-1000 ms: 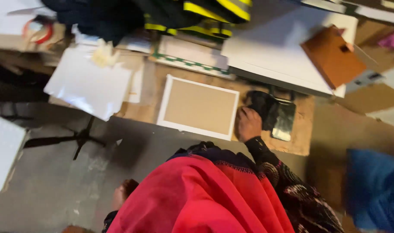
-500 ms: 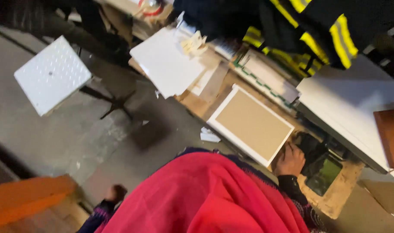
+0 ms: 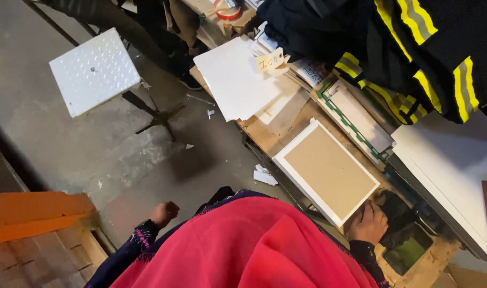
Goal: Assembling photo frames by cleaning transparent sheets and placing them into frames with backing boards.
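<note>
Pale yellow label (image 3: 269, 60) on white sheets (image 3: 238, 80), white-framed brown panel (image 3: 326, 170) on worktop (image 3: 264, 136), right hand (image 3: 368, 224) fingers pressing its corner, left hand (image 3: 164, 213) loosely curled, empty.

A white metal plate (image 3: 94, 71) on a black stand sits on the concrete floor (image 3: 67, 149). White sheets (image 3: 238, 80) lie on the surface (image 3: 264, 136), near a tape roll (image 3: 227, 10). Dark jackets with yellow stripes (image 3: 414, 48) hang above. Orange wood (image 3: 35, 213) at left.

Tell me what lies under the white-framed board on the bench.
The white-framed board lies flat on a brown wooden bench top, beside the right hand. Whatever sits directly beneath its middle is covered and cannot be seen.
</note>
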